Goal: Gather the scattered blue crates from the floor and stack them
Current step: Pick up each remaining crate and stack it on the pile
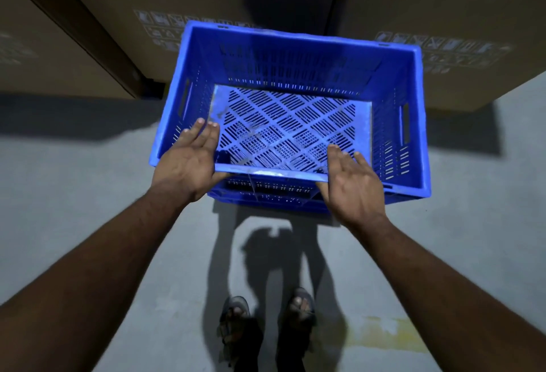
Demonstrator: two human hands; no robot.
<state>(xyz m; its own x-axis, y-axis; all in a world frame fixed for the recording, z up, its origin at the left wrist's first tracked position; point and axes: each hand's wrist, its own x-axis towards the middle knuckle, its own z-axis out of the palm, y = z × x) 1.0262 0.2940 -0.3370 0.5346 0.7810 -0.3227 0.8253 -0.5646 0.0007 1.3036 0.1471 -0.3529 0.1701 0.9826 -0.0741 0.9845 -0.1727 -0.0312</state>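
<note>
Crate: a blue crate [295,105] with slotted walls and a diamond-lattice floor sits open side up in the middle of the scene, its far wall close to the cartons; it holds nothing. Whether it rests on another crate I cannot tell, though a second band of blue slots shows just under its near rim.
Left hand: the left hand [189,161] lies over the near-left corner of the rim, fingers straight and spread a little, reaching in over the wall, thumb tucked below the rim edge.
Right hand: the right hand [351,182] lies at the near-right part of the same rim, fingers straight and slightly apart, pointing into the crate; not curled round anything.
Cartons: big brown cartons [443,17] with pale handling symbols and the word SIDE stand along the far side.
Floor: grey concrete floor [88,194], with a yellowish stain [390,339] at near right.
Feet: sandalled feet [266,318] stand near, below the crate, in the person's own shadow.
</note>
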